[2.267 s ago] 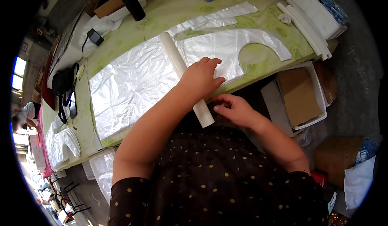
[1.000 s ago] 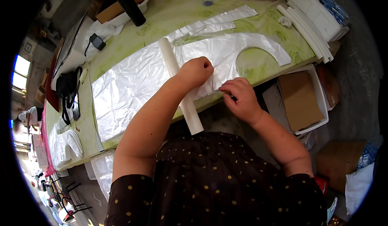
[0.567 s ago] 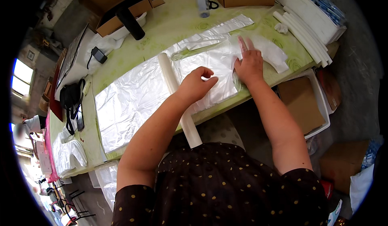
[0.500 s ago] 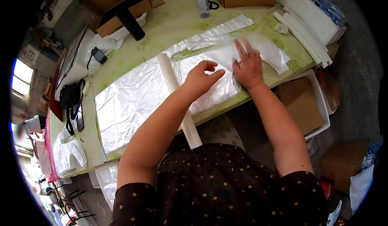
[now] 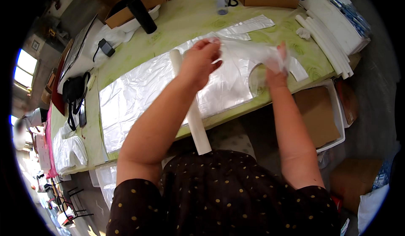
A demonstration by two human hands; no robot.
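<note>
A thin, shiny white plastic sheet (image 5: 139,92) with a rounded cut-out and strap-like ends lies spread over the table. My left hand (image 5: 200,61) is closed, its fingertips pinching a lifted edge of the film above the sheet. Translucent film stretches from there across to my right hand (image 5: 277,69), near the cut-out. Film veils that hand's fingers and motion smears them, so their grip does not show. Beneath my left forearm a pale tube (image 5: 197,128) lies across the sheet, its near end jutting past the table edge towards me.
The table (image 5: 185,12) has a green patterned cover. At its far side stand a clear bottle (image 5: 221,0), a black cylinder (image 5: 142,16) and open cardboard boxes (image 5: 270,0). White rolls (image 5: 325,46) lie at the right. A black bag (image 5: 75,88) sits left; below right is a white bin (image 5: 337,109).
My left hand has moved up and away from me and now pinches the film. My right hand has shifted right and slightly nearer, and the film between them is lifted and stretched.
</note>
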